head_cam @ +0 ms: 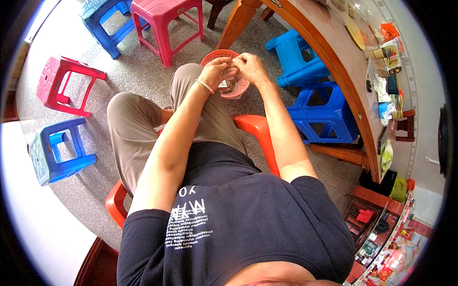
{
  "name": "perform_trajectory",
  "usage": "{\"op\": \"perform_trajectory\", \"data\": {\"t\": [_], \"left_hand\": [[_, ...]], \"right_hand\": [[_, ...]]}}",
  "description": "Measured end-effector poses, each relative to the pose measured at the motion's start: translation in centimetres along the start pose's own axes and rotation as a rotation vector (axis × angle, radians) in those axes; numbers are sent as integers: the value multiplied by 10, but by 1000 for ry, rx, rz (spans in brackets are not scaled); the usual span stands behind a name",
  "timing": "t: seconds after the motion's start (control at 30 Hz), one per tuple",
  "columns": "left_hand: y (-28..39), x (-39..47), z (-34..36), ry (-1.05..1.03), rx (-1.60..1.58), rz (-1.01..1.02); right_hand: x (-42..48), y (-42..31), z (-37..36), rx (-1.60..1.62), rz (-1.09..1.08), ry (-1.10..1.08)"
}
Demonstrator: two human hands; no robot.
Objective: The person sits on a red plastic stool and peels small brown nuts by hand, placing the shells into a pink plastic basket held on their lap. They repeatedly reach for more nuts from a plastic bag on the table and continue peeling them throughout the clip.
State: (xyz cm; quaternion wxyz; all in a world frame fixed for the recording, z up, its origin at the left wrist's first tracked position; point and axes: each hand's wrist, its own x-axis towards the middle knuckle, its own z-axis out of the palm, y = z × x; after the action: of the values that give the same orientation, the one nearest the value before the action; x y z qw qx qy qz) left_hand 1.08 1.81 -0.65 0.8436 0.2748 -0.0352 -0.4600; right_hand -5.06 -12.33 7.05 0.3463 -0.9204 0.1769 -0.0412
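Both hands meet above an orange plastic basket (240, 93) on the floor, just past my knee. My left hand (219, 73), with a pale bracelet at its wrist, is turned partly palm up with its fingers curled. The thumb and fingertips of my right hand (250, 68) are pinched together beside the left fingertips. Whether a small thing sits between the fingertips cannot be made out. Clear plastic and a small white label (222, 84) show inside the basket below the hands, along with something brownish that is too small to name.
Blue plastic stools (323, 111) stand at the right under a round wooden-edged table (361, 121), which holds packets and bags. Pink stools (162, 10) and more blue stools (64, 150) stand ahead and to the left. The orange chair's armrest (259, 125) is beside my right arm.
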Motion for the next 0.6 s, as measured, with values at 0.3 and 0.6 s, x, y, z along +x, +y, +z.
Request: {"op": "perform_trajectory", "data": {"t": [0.3, 0.6], "left_hand": [[-1, 1, 3, 27, -9, 24], [10, -6, 3, -178, -251, -63]], "right_hand": [[4, 22, 0, -262, 191, 184], [-7, -13, 0, 167, -277, -105]]}}
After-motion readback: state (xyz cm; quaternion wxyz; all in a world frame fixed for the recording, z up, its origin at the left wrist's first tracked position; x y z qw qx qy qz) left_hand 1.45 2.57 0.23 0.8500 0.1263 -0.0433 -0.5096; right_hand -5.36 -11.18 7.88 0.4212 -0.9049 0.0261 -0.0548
